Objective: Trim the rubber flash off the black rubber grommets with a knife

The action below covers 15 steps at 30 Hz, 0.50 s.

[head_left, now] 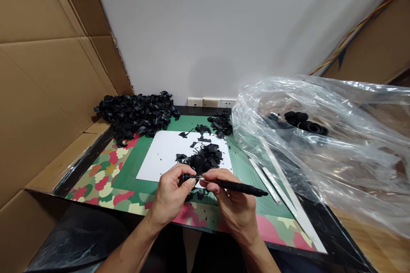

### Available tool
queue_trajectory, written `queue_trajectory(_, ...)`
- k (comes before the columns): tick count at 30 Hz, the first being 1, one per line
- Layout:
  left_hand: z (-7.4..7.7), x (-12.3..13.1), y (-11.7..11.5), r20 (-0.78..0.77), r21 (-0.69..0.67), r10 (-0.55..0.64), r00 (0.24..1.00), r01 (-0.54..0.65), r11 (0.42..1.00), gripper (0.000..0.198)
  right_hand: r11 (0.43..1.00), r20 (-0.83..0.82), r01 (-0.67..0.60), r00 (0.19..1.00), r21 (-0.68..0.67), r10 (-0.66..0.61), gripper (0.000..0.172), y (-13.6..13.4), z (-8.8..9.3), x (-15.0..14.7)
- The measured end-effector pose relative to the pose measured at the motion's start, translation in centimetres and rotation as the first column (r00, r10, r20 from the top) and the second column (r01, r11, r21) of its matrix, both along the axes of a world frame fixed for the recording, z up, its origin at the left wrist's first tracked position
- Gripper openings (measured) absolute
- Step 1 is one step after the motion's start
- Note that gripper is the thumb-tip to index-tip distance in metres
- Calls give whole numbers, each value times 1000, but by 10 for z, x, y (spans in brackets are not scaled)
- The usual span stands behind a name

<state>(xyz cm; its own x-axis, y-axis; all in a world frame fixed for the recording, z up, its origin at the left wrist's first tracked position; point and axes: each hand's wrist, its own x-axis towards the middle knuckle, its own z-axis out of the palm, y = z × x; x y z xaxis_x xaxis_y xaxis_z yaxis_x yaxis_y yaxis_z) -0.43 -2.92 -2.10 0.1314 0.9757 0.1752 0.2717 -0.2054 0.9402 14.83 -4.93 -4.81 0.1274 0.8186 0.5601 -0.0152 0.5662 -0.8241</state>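
My left hand [171, 194] is closed on a small black rubbery part [186, 176], mostly hidden by the fingers. My right hand [235, 204] grips a slim tool with a black handle [243, 187], like a craft knife. Its thin metal end meets the part between my fingertips; the exact tip shape is too small to tell. Just beyond both hands, a heap of black parts and trimmings [208, 158] lies on a white sheet [153, 160]. A few more black scraps lie beneath the hands.
A large pile of black scraps [137, 113] stands at the back left beside a cardboard wall [48, 76]. Clear plastic bag [346, 158] with black round parts [310, 128] spreads over the right side. White strips [264, 179] lie on the green mat [128, 175]. Sockets [210, 102] line the wall.
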Motion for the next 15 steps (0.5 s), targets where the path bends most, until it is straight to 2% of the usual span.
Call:
queue_trajectory(10,3,1,-1,-40,58,-2,999,4,998,12,997,-32,-10,999,-75,7,8,-1,5,4)
queue_trajectory(15,3,2,-2,-87,99,3,996,6,995,12,999,14,-6,1000,-44,7,8,0,7,5)
